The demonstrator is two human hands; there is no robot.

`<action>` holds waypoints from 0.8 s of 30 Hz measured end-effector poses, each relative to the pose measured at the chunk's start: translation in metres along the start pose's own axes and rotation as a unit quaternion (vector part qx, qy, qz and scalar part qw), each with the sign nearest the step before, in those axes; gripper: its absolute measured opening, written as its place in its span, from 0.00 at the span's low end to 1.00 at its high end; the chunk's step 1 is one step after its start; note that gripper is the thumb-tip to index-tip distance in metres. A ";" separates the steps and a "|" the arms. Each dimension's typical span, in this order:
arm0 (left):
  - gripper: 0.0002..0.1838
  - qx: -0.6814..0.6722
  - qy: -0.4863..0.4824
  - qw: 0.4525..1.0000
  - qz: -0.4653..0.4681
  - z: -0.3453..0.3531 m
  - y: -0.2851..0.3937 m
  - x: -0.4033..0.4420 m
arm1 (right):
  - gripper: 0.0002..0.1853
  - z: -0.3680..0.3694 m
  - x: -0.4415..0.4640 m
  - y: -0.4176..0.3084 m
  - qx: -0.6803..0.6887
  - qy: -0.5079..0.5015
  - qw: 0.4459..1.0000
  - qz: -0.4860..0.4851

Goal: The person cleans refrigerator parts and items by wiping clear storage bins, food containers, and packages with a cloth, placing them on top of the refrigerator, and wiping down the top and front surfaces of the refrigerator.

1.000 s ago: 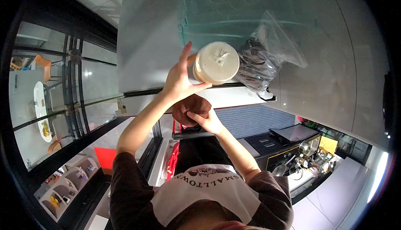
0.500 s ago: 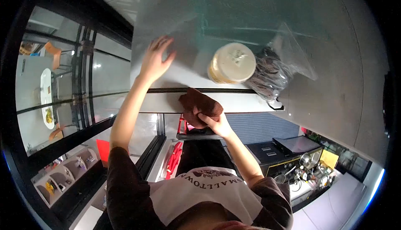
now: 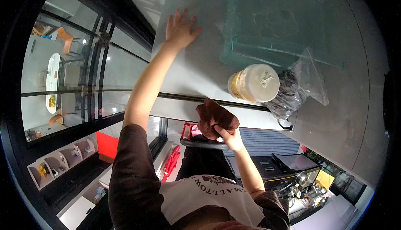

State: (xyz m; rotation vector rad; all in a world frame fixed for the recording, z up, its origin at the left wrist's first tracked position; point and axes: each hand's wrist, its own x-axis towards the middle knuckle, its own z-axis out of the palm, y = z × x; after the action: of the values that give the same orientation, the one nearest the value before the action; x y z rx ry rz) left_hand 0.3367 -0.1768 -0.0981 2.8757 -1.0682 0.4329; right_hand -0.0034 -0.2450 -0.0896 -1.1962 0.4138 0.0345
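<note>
My left hand (image 3: 180,31) lies flat with fingers spread on the grey top surface (image 3: 200,63), holding nothing. In my right hand (image 3: 229,138) is a bunched brown cloth (image 3: 215,119), gripped between thumb and fingers just below the surface's white front edge. To the right of my left hand stands a translucent greenish plastic bin (image 3: 267,25). A tub with a whitish lid (image 3: 261,83) sits near the front edge. Against its right side rests a clear plastic bag (image 3: 288,94) with dark contents that I cannot make out.
Dark-framed glass panels (image 3: 112,67) line the left side. Below me is a black bar (image 3: 204,143) on a red frame. Pots and utensils (image 3: 307,188) crowd a counter at lower right, beside a black stove-like unit (image 3: 271,167). A grey wall panel (image 3: 334,121) stands at right.
My left hand has reached farther back over the surface and its fingers have spread. The brown cloth stays in my right hand. The whole view has shifted, with the tub now lower and more rightward.
</note>
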 end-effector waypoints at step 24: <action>0.30 -0.735 -0.167 0.651 0.088 -0.196 0.063 -0.137 | 0.30 0.021 -0.014 -0.049 0.269 -0.032 0.960 0.069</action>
State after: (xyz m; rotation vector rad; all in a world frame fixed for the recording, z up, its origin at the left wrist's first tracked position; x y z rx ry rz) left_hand 0.1491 -0.1108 0.0487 1.3328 -0.9467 -0.7226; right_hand 0.0016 -0.2419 -0.0352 -0.6257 0.4147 0.0764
